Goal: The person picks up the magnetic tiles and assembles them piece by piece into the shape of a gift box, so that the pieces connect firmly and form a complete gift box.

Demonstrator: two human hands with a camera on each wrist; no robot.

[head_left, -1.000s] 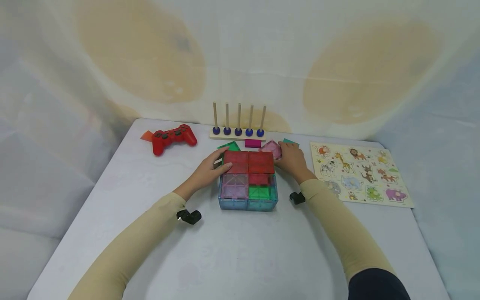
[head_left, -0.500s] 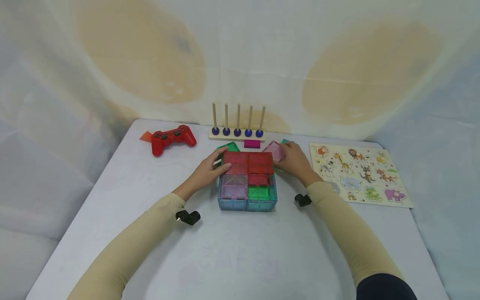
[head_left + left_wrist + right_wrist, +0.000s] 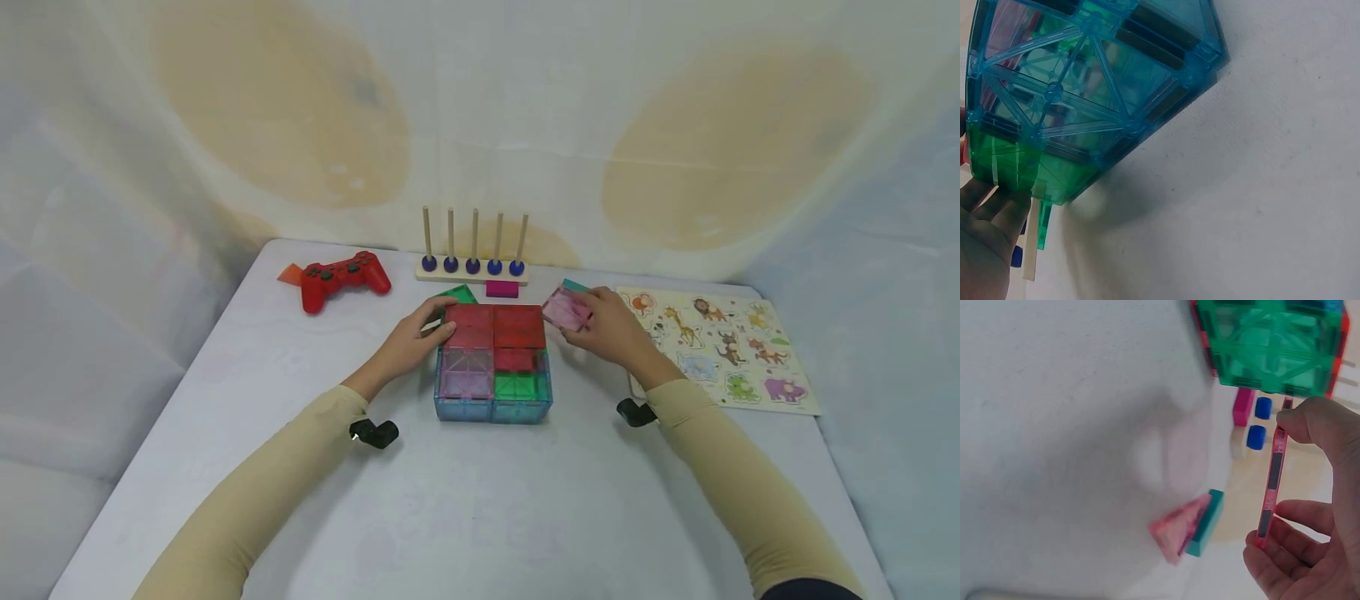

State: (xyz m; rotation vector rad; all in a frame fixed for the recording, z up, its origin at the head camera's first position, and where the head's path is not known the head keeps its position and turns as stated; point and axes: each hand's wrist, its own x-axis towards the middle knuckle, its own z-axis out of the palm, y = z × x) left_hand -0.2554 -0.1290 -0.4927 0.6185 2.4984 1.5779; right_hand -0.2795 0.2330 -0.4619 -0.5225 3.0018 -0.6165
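Observation:
A box built of translucent magnetic tiles stands mid-table, blue in front, with red, lilac and green squares on top. My left hand grips its far left corner, thumb over a red tile. In the left wrist view that hand's fingers lie against a green side tile. Off the box's far right corner, my right hand pinches a pink square magnetic tile, which appears edge-on between thumb and fingers in the right wrist view. Under it on the table are a pink triangular piece and a teal block.
Behind the box are a green tile, a magenta block and a wooden peg stand with blue beads. A red game controller lies far left beside an orange piece. An animal puzzle board sits at right.
My right hand has drawn the pink tile rightward, away from the box, and the tile has turned. The left hand keeps its grip on the box.

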